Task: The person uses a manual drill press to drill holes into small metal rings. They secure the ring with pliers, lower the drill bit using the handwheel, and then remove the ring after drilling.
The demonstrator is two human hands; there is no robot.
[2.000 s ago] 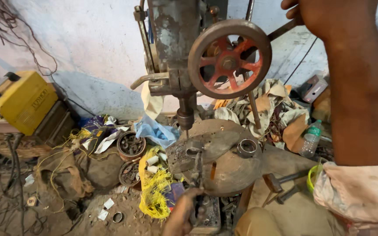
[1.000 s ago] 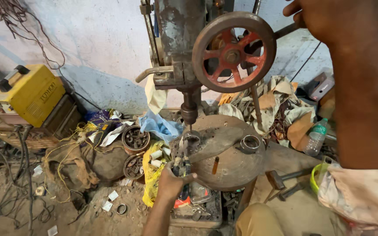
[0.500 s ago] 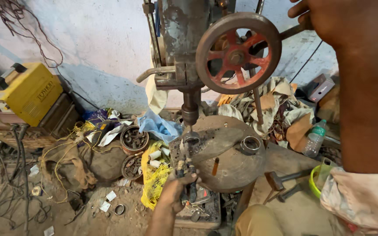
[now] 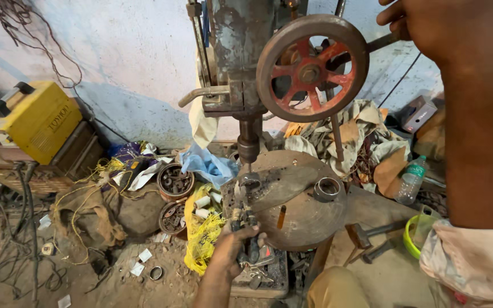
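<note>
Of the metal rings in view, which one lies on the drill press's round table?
The thick grey ring on the round table, right of the drill bit. The other, thinner ring lies on the dirt floor beside white scraps.

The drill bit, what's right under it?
Under the drill bit sits a dark metal part on the round table, held by the left hand. The hole itself is hidden.

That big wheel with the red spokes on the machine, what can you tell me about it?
The round metal handwheel with red spokes is mounted upright on the side of the grey, worn drill press column. Its thick rim looks rusty brown; five chipped red spokes meet at a dull hub. A bare rod hangs down in front of its lower rim. Neither hand touches the wheel: the right hand holds a lever bar beside its upper right edge.
</note>
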